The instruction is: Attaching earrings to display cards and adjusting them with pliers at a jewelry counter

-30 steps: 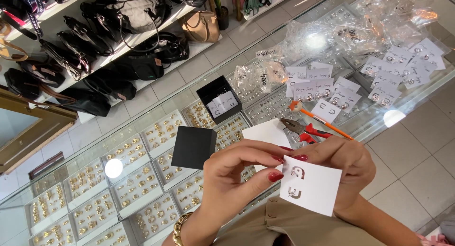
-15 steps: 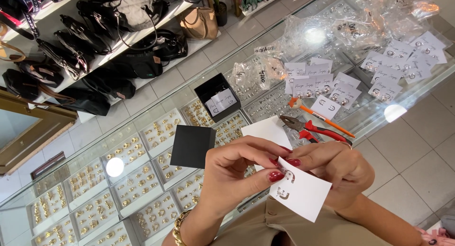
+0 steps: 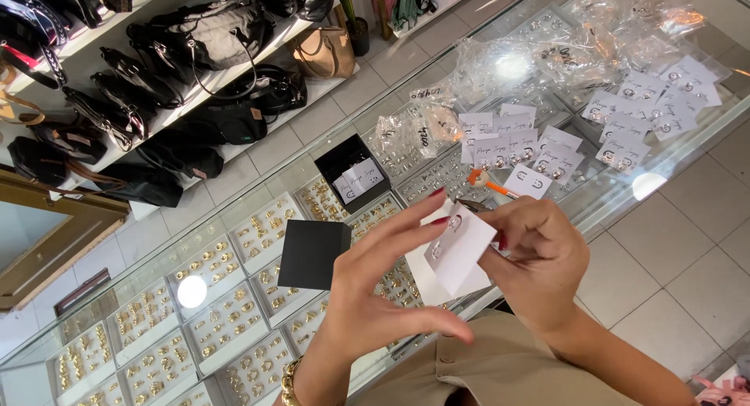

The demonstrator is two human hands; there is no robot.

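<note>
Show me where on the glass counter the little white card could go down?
Bare glass counter lies left of the black box lid. The far right end is crowded with white earring cards and plastic bags.

Counter: glass display case (image 3: 625,189) over trays of gold earrings (image 3: 205,296)
On glass: open black square box (image 3: 353,171); black lid (image 3: 311,253); clear plastic bags (image 3: 547,50)
Shelf: dark handbags (image 3: 187,39)

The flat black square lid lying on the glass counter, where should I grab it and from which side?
Judging by its pose, grip the flat black square lid by its two opposite side edges, coming straight down from above. It lies flat on the glass counter, apart from the open black box and both hands, so its edges look free.
</note>
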